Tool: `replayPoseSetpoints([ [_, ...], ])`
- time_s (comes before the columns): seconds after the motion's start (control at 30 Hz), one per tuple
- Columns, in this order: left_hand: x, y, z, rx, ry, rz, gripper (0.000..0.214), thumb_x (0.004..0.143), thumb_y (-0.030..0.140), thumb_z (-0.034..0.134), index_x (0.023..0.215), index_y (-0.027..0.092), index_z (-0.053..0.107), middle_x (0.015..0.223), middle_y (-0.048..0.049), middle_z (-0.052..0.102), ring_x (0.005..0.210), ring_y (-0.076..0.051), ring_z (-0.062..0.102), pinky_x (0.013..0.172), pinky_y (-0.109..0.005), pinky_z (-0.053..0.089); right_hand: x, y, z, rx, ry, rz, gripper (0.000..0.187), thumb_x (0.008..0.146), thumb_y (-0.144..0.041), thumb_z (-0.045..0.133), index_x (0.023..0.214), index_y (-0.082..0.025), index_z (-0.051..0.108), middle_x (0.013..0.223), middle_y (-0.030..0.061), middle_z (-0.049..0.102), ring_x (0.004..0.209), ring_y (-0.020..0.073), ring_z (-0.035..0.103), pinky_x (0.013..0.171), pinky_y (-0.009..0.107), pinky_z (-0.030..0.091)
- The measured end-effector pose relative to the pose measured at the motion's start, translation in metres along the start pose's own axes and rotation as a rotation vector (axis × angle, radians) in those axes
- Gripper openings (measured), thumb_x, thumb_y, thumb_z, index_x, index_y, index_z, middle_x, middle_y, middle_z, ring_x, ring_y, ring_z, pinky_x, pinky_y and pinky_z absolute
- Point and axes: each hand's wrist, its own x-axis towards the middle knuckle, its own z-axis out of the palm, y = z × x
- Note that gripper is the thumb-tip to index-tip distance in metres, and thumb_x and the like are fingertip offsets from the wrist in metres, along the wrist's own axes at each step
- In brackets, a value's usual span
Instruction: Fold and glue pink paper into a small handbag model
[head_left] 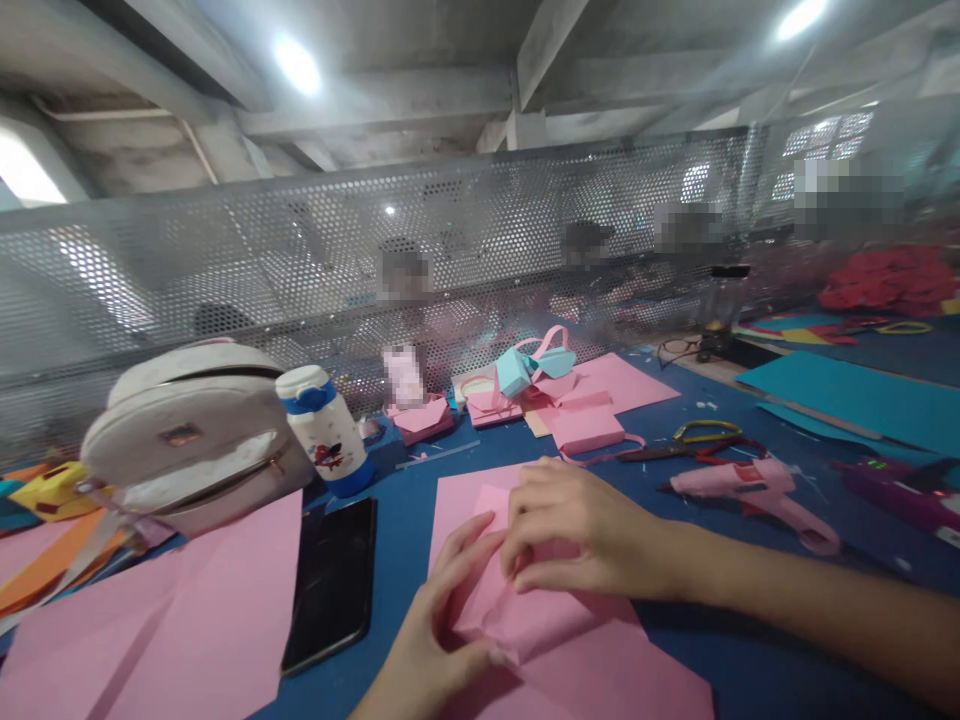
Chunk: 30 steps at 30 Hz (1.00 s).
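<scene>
A folded piece of pink paper lies under both my hands on the blue table, over a larger pink sheet. My left hand grips its near left side, thumb at the lower fold and fingers along the upper edge. Curled over the top of the same paper is my right hand, fingertips pressed down on it. The underside of the fold is hidden by my fingers. To the right of my right hand lies a pink glue gun, with scissors just behind it.
On the left are another pink sheet, a black phone, a cartoon bottle and a pale backpack. Folded pink boxes and teal sheets sit farther back. A perforated metal screen borders the table.
</scene>
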Motion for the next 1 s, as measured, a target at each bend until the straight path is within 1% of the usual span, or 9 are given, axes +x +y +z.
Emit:
replayPoseSetpoints([
  [0.17,0.001,0.003,0.001,0.026,0.009,0.001,0.076,0.066,0.068,0.075,0.133,0.037,0.059,0.155,-0.0055,0.04,0.145,-0.036,0.029,0.118,-0.053,0.025,-0.001,-0.001,0.001,-0.009,-0.018,0.023,0.009,0.091,-0.027,0.068,0.088,-0.02,0.072,0.084,-0.0001,0.064,0.084,0.0149,0.055,0.081,0.031,0.036],
  [0.37,0.002,0.005,0.002,0.05,0.022,-0.001,0.073,0.066,0.066,0.076,0.132,0.037,0.06,0.154,-0.0061,0.04,0.145,-0.037,0.028,0.119,-0.054,0.022,0.0,0.001,0.001,0.008,-0.013,0.061,0.009,0.091,-0.025,0.068,0.085,-0.019,0.071,0.083,-0.0001,0.065,0.083,0.016,0.055,0.078,0.03,0.036],
  [0.53,0.0,-0.001,-0.002,0.088,0.086,0.052,0.071,0.074,0.057,0.075,0.138,0.038,0.053,0.161,-0.0045,0.026,0.149,-0.035,0.016,0.119,-0.052,0.021,-0.001,0.001,0.002,-0.102,-0.003,0.059,0.015,0.095,-0.029,0.062,0.085,-0.018,0.068,0.086,0.0006,0.065,0.083,0.0161,0.054,0.075,0.03,0.032],
  [0.63,-0.003,-0.004,-0.004,0.14,0.127,0.079,0.072,0.076,0.056,0.074,0.141,0.037,0.05,0.16,-0.0055,0.027,0.15,-0.035,0.013,0.119,-0.054,0.019,-0.001,0.002,0.003,-0.173,-0.015,0.054,0.018,0.097,-0.031,0.058,0.088,-0.018,0.067,0.088,0.002,0.066,0.084,0.0169,0.052,0.075,0.031,0.031],
  [0.77,-0.008,0.003,0.003,0.151,0.186,0.055,0.073,0.078,0.061,0.069,0.143,0.037,0.047,0.159,-0.005,0.031,0.149,-0.034,0.017,0.119,-0.054,0.02,-0.002,0.004,0.008,-0.254,-0.032,0.013,0.021,0.099,-0.031,0.055,0.088,-0.018,0.066,0.089,0.0026,0.066,0.082,0.0171,0.051,0.076,0.031,0.031],
  [0.9,-0.011,0.014,0.014,0.186,0.279,0.023,0.067,0.081,0.064,0.063,0.14,0.034,0.051,0.154,-0.0064,0.039,0.147,-0.034,0.025,0.12,-0.054,0.017,-0.003,0.004,0.011,-0.272,-0.011,-0.038,0.024,0.101,-0.031,0.05,0.088,-0.018,0.066,0.088,0.0027,0.066,0.081,0.0174,0.05,0.077,0.031,0.031],
  [1.0,-0.011,0.018,0.017,0.188,0.27,0.054,0.063,0.081,0.06,0.066,0.137,0.033,0.054,0.149,-0.0064,0.045,0.143,-0.035,0.033,0.119,-0.052,0.024,-0.003,0.002,0.012,-0.269,0.011,-0.069,0.027,0.102,-0.032,0.047,0.088,-0.018,0.066,0.087,0.0026,0.066,0.08,0.0172,0.05,0.076,0.031,0.031],
])
